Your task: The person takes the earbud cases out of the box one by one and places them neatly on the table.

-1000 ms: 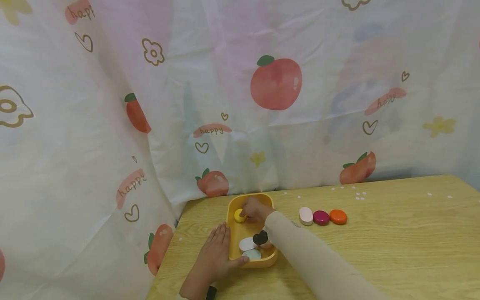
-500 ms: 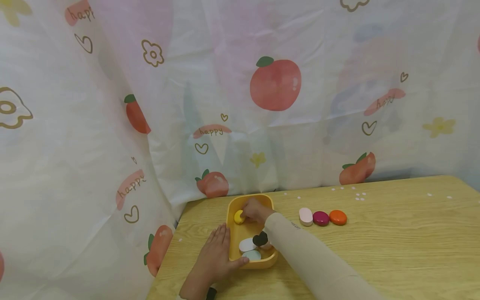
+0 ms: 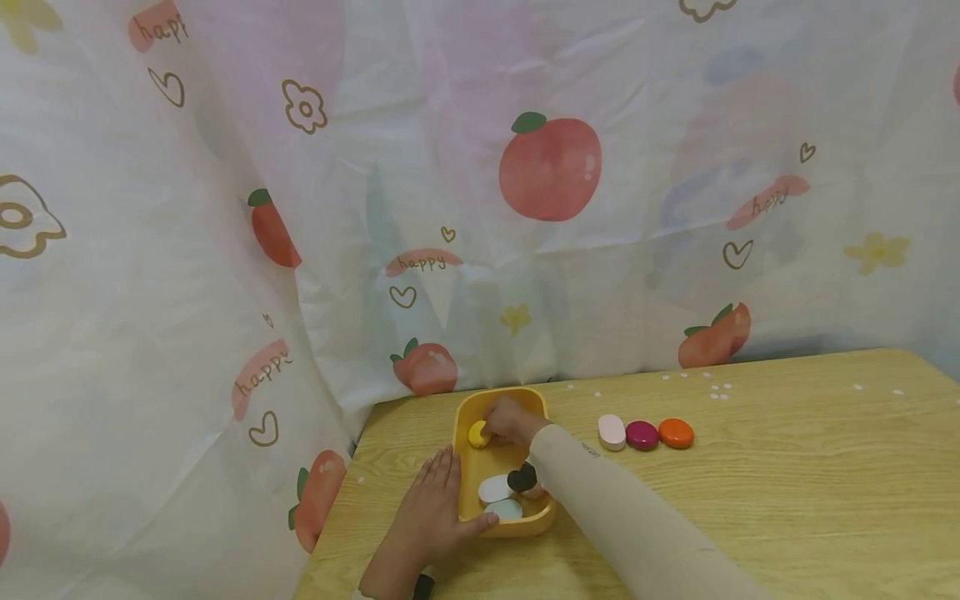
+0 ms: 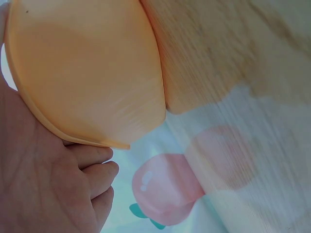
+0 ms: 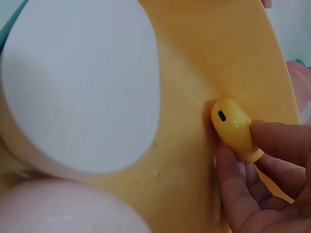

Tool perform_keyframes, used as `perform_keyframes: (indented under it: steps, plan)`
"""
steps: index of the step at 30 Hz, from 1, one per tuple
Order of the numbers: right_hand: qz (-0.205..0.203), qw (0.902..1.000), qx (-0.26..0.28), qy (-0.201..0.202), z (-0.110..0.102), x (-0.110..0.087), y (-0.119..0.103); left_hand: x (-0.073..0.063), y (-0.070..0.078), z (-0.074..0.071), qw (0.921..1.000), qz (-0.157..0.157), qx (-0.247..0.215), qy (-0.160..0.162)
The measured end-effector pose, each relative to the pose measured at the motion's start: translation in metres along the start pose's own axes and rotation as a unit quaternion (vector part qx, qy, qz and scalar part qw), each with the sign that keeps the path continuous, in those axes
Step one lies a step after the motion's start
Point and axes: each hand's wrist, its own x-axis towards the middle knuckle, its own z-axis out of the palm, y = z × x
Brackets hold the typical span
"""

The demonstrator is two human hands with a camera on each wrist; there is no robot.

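Note:
A yellow-orange tray (image 3: pixel 487 458) stands near the left end of the table. Inside its far end my right hand (image 3: pixel 512 421) pinches a small rounded yellow gadget (image 5: pixel 234 127) with a dark charging port, between thumb and fingers. It sits low by the tray's wall. My left hand (image 3: pixel 429 507) lies along the tray's left side, fingers straight against the outer wall, thumb over the near corner. At the tray's near end lie a white oval piece (image 3: pixel 495 489), a pale green oval piece (image 3: pixel 505 509) and a pinkish piece (image 5: pixel 68 208), partly hidden under my right wrist.
Right of the tray, a pale pink (image 3: pixel 612 432), a magenta (image 3: pixel 642 436) and an orange rounded piece (image 3: pixel 677 433) sit in a row on the wooden table (image 3: pixel 810 483). Small white spots dot its far edge. A fruit-printed curtain (image 3: pixel 600 275) hangs behind and to the left.

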Motion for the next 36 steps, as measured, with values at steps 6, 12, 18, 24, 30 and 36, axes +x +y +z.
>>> perform_keyframes:
  steps: [6, 12, 18, 24, 30, 36]
  plan:
    - [0.006, 0.9999, 0.008, -0.01, -0.002, 0.001, 0.001, -0.001, 0.0, 0.0, 1.0, 0.001, -0.003, 0.001]
    - [-0.01, 0.999, 0.029, -0.033, -0.008, -0.003, 0.001, 0.0, 0.002, -0.001, 1.0, 0.002, -0.003, 0.004]
    - [-0.01, 0.9955, 0.07, -0.063, -0.014, -0.003, 0.001, 0.0, 0.002, 0.0, 0.9999, 0.002, -0.01, 0.005]
    - [-0.016, 0.9941, 0.074, -0.077, -0.018, -0.005, 0.0, -0.002, 0.001, 0.0, 0.9999, 0.01, -0.008, 0.011]
    - [-0.022, 0.9951, 0.048, -0.084, -0.029, -0.012, -0.005, -0.002, 0.0, -0.001, 0.9997, 0.014, -0.013, 0.014]
    - [-0.024, 0.9927, 0.063, -0.1, -0.04, -0.013, -0.009, -0.002, 0.0, 0.0, 0.9997, 0.013, -0.014, 0.013]
